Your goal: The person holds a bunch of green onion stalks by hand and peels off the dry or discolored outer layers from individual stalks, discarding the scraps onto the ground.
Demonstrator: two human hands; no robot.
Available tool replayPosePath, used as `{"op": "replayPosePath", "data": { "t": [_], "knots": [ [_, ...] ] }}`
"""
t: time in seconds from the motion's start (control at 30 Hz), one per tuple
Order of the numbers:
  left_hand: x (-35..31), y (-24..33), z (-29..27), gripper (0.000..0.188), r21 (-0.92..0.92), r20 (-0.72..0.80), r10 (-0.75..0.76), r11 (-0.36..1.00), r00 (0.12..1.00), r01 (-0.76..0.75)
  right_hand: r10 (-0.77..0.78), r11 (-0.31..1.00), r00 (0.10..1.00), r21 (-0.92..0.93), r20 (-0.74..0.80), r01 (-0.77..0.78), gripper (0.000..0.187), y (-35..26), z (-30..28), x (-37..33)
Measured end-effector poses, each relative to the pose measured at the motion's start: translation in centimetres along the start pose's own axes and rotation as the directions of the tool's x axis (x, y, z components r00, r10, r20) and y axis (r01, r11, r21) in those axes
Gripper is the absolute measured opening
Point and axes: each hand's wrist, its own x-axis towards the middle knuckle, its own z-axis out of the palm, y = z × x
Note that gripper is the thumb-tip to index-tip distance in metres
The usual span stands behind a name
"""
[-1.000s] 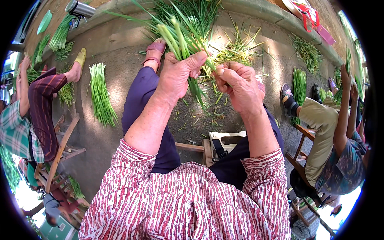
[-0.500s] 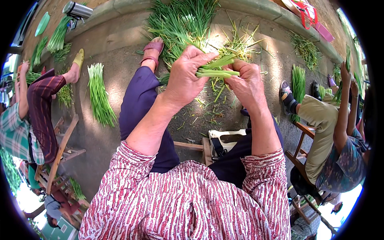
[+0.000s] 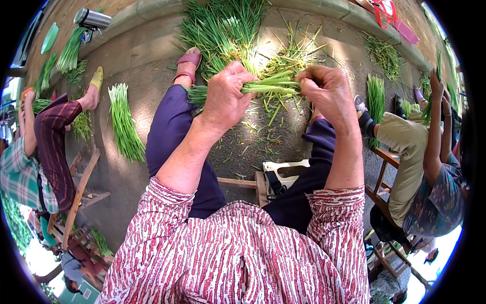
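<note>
A small bunch of chives (image 3: 272,84), pale green at the stalk ends, lies sideways in front of me. My left hand (image 3: 226,97) is closed around it, and the dark green leaves come out on the hand's left side. At the other end of the bunch, my right hand (image 3: 330,95) is closed in a pinch, thumb and forefinger at the stalk tips. Beyond my hands spreads a large heap of loose chives (image 3: 217,33). Yellowish trimmings (image 3: 288,58) lie right of that heap, with scraps scattered on the ground below.
One laid-out bundle (image 3: 125,121) is on the ground at left, another (image 3: 376,96) at right. People sit close on both sides on wooden stools (image 3: 81,192). A curb (image 3: 324,15) runs along the far side. A steel flask (image 3: 93,19) stands at far left.
My right hand has moved right, from over the stalks to their tips. The bunch now shows more bare stalk between my hands. My left hand still grips it.
</note>
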Motion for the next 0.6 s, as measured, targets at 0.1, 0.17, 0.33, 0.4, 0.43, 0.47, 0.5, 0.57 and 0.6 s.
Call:
{"op": "replayPosePath", "data": {
  "t": [0.1, 0.17, 0.33, 0.4, 0.43, 0.47, 0.5, 0.57, 0.6],
  "knots": [
    [-0.1, -0.3, -0.1, 0.012, -0.139, 0.02, -0.146, 0.979, 0.989, 0.147, 0.008, 1.0, 0.992, 0.008, -0.128, -0.007, 0.017, 0.5, -1.1, 0.1],
    [-0.2, -1.1, -0.2, 0.011, -0.349, 0.043, -0.337, 0.877, 0.941, 0.33, -0.028, 0.999, 0.955, 0.009, -0.296, 0.032, 0.016, 1.3, -2.5, 0.4],
    [0.0, -0.4, -1.1, 0.015, -0.701, 0.275, -0.417, 0.53, 0.866, 0.478, 0.028, 0.994, 0.954, 0.109, -0.297, 0.004, 0.022, 1.6, -1.8, 0.4],
    [0.3, 0.0, -1.5, 0.014, -0.745, 0.313, -0.433, 0.44, 0.845, 0.501, 0.016, 0.999, 0.975, 0.042, -0.221, -0.007, 0.031, 1.6, -0.6, 0.7],
    [0.4, 0.3, -1.7, 0.014, -0.764, 0.334, -0.439, 0.392, 0.834, 0.512, -0.017, 0.999, 0.977, 0.028, -0.212, 0.023, 0.031, 1.5, 0.0, 0.6],
    [0.5, 0.4, -1.7, 0.015, -0.767, 0.365, -0.434, 0.361, 0.824, 0.53, -0.049, 0.998, 0.978, 0.015, -0.203, 0.054, 0.031, 1.3, 0.6, 0.6],
    [0.4, 0.5, -1.8, 0.015, -0.769, 0.396, -0.429, 0.329, 0.812, 0.549, -0.081, 0.997, 0.978, 0.003, -0.193, 0.083, 0.032, 1.2, 1.0, 0.5],
    [0.4, 0.7, -2.0, 0.017, -0.762, 0.444, -0.416, 0.29, 0.793, 0.579, -0.112, 0.986, 0.98, 0.106, -0.165, 0.13, 0.015, 1.3, 1.6, 0.5],
    [0.4, 0.9, -2.0, 0.018, -0.757, 0.459, -0.412, 0.283, 0.787, 0.589, -0.108, 0.967, 0.98, 0.21, -0.166, 0.142, 0.015, 0.6, 2.3, 0.4]
  ]
}}
